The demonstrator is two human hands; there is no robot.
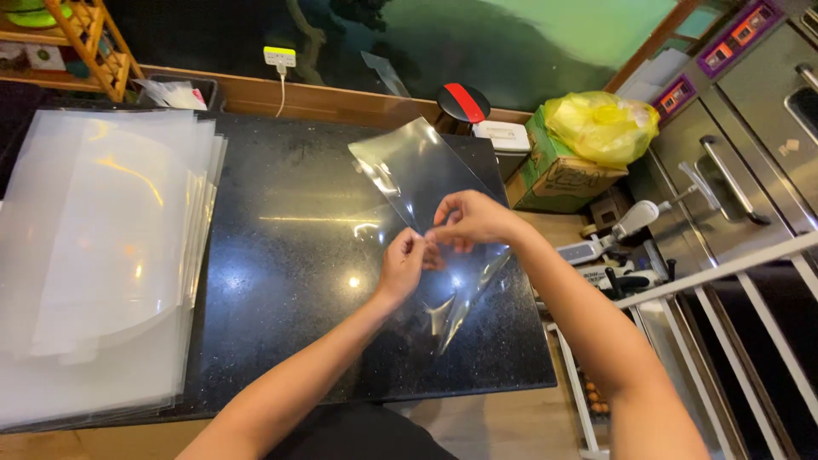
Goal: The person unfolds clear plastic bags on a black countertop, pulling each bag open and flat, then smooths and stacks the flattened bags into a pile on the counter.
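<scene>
Clear plastic sheet [417, 175], pinched by both hands [434, 243], above a glossy black counter [290, 281] beside steel ovens [750, 145].

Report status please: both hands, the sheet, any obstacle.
Left hand and right hand both pinch the clear, flexible plastic sheet above the black stone counter. Stack of frosted plastic sheets lies apart, to the left.

To your right, past the counter's far corner, a green-and-brown carton [558, 170] sits with a yellow bag [602, 126] bulging on top; beyond, two slim purple panels [738, 36] with red displays run along the steel ovens [750, 153].
</scene>
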